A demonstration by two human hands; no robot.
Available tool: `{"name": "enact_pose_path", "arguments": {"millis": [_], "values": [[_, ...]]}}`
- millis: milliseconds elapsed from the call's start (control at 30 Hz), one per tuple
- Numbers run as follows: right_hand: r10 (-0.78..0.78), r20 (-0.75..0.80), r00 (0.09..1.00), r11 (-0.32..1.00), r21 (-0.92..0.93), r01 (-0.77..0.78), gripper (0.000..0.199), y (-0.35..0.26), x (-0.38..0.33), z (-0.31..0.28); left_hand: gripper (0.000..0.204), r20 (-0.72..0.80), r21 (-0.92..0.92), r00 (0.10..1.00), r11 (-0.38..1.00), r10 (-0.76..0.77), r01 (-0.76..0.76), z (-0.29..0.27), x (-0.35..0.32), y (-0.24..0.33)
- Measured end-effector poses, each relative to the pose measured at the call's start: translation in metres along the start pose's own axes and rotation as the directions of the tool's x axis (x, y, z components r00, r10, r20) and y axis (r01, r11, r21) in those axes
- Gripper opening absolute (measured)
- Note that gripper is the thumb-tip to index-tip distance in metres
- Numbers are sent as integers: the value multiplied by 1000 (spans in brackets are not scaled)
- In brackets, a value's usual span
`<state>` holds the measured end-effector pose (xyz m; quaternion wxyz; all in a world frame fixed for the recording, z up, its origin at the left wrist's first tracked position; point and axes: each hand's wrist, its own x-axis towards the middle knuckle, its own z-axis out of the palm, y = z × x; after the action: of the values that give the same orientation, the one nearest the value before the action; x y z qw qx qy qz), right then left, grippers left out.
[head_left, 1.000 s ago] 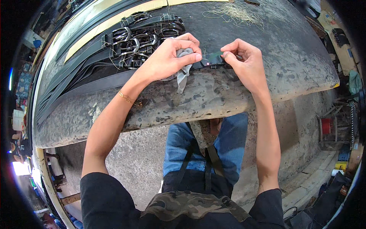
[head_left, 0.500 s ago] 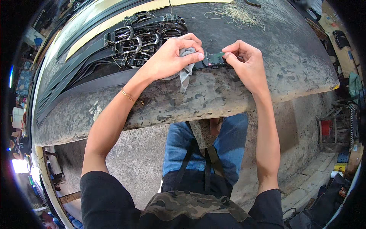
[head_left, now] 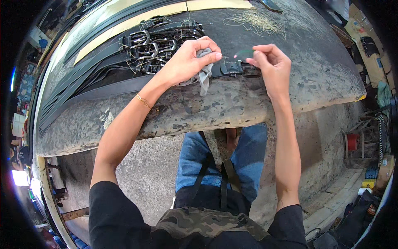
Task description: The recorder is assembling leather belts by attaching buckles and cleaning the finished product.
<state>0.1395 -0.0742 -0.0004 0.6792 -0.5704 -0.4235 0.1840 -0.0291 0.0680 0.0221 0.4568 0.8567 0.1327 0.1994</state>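
A black belt [head_left: 128, 84] lies along the front of the padded, worn table, its buckle end [head_left: 230, 69] showing a stitched loop between my hands. My left hand [head_left: 191, 58] is closed on a grey cloth [head_left: 204, 77], resting over the belt just left of that end. Thumb and fingers of my right hand [head_left: 271, 62] pinch a slim green thing [head_left: 244, 54] with a pinkish tip, too blurred to name. It is raised above the belt end, apart from it. The buckle there is partly hidden under my right fingers.
A heap of black belts with metal buckles [head_left: 153, 50] lies at the left, straps trailing toward the left edge. Loose pale threads [head_left: 261, 23] are piled at the back. Strips of yellowish board [head_left: 219, 5] lie along the far side. A red thing [head_left: 352, 142] stands by a frame at the right.
My right hand has lifted the green thing up and slightly right, off the belt end, which now shows more fully. My left hand keeps its place on the cloth.
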Motion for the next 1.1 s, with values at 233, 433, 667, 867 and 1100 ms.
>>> {"name": "enact_pose_path", "arguments": {"millis": [233, 433, 667, 867, 1100], "values": [[36, -545, 837, 931, 323, 171, 12, 6, 15, -21, 26, -153, 363, 969, 923, 192, -126, -5, 91, 6], [190, -580, 792, 840, 513, 174, 9, 12, 19, -16, 38, -285, 744, 897, 668, 339, -17, -20, 151, -22], [177, -550, 816, 827, 533, 180, 8, 2, 16, -25, 38, 98, 634, 990, 761, 101, -140, -22, 60, 45], [176, -482, 858, 827, 546, 137, 7, 4, 5, -20, 45, 134, 617, 952, 729, 274, -296, 30, -1, 26], [-3, -118, 993, 995, 102, 15, 8, 1, -22, -15, 11, -26, 521, 923, 793, 384, -315, 38, -10, 5]]}}
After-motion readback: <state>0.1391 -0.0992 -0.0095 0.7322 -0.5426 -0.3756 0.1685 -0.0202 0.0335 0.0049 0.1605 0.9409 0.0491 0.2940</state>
